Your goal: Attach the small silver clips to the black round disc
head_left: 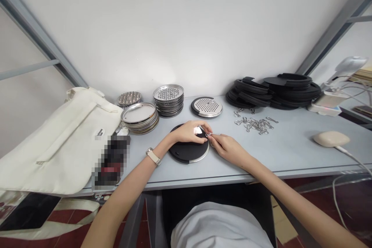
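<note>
My right fingers pinch a wire clip; left fingers curl over the black disc, can't tell if gripping. Best keep disc flat, clip unbent.

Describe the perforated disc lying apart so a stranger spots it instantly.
On the grey table, follow the wall between the metal stacks and black ring piles. Unlike both, the perforated disc shows a silvery face with a partial black rim.

Clips lie right of the disc, stacked graters behind it.
</note>
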The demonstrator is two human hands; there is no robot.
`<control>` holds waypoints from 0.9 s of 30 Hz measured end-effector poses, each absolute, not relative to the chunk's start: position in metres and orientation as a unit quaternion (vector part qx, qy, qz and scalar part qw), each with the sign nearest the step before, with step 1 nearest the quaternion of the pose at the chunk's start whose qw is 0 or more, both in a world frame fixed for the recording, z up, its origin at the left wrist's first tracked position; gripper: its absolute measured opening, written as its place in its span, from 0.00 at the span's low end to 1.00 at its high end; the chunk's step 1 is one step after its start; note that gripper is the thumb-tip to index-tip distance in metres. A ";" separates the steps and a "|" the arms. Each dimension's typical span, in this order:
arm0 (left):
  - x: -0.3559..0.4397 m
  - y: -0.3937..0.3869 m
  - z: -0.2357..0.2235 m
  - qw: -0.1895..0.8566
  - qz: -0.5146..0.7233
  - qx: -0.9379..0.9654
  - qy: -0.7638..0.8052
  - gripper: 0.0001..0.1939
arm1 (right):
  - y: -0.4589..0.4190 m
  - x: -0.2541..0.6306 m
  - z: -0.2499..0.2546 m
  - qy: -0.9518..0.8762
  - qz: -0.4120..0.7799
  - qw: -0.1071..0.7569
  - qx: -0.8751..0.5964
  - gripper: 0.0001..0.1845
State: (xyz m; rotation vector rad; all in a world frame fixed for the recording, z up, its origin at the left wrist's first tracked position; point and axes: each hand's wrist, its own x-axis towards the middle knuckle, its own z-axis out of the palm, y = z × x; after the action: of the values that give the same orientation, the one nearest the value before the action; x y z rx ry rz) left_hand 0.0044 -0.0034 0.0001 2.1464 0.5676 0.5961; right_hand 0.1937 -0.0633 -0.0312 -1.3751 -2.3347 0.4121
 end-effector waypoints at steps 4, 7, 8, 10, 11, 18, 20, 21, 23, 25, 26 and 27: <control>0.004 -0.005 0.002 0.399 0.237 0.858 0.222 0.16 | -0.062 0.193 -0.031 -0.838 0.144 0.194 -0.489 0.23; 0.004 -0.006 0.004 0.400 0.231 0.857 0.228 0.16 | -0.062 0.193 -0.030 -0.841 0.155 0.198 -0.479 0.23; 0.004 -0.006 0.003 0.398 0.232 0.857 0.232 0.16 | -0.062 0.193 -0.030 -0.841 0.157 0.199 -0.478 0.23; 0.004 -0.006 0.003 0.396 0.234 0.856 0.234 0.15 | -0.063 0.193 -0.030 -0.839 0.158 0.197 -0.482 0.24; 0.004 -0.006 0.002 0.396 0.235 0.857 0.233 0.15 | -0.063 0.193 -0.030 -0.838 0.158 0.197 -0.483 0.24; 0.003 -0.004 -0.001 0.390 0.234 0.860 0.233 0.16 | -0.065 0.193 -0.030 -0.835 0.164 0.206 -0.483 0.20; 0.003 -0.004 -0.001 0.382 0.232 0.860 0.245 0.17 | -0.065 0.194 -0.029 -0.833 0.170 0.209 -0.484 0.19; 0.003 -0.004 -0.001 0.379 0.230 0.860 0.251 0.18 | -0.065 0.194 -0.029 -0.832 0.171 0.211 -0.484 0.18; 0.004 -0.005 0.000 0.377 0.226 0.860 0.260 0.19 | -0.065 0.194 -0.029 -0.831 0.171 0.213 -0.484 0.18; 0.003 -0.005 0.000 0.381 0.222 0.859 0.259 0.19 | -0.065 0.194 -0.029 -0.833 0.168 0.212 -0.483 0.18; 0.003 -0.005 0.000 0.384 0.222 0.859 0.257 0.19 | -0.065 0.194 -0.029 -0.834 0.165 0.211 -0.483 0.19; 0.003 -0.005 0.000 0.387 0.221 0.858 0.255 0.18 | -0.065 0.194 -0.029 -0.834 0.163 0.209 -0.484 0.19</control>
State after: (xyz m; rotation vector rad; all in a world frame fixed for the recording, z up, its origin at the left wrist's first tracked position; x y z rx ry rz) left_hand 0.0034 -0.0054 0.0001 2.1842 0.6503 0.5630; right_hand 0.1943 -0.0651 -0.0293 -1.3460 -2.3200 0.4542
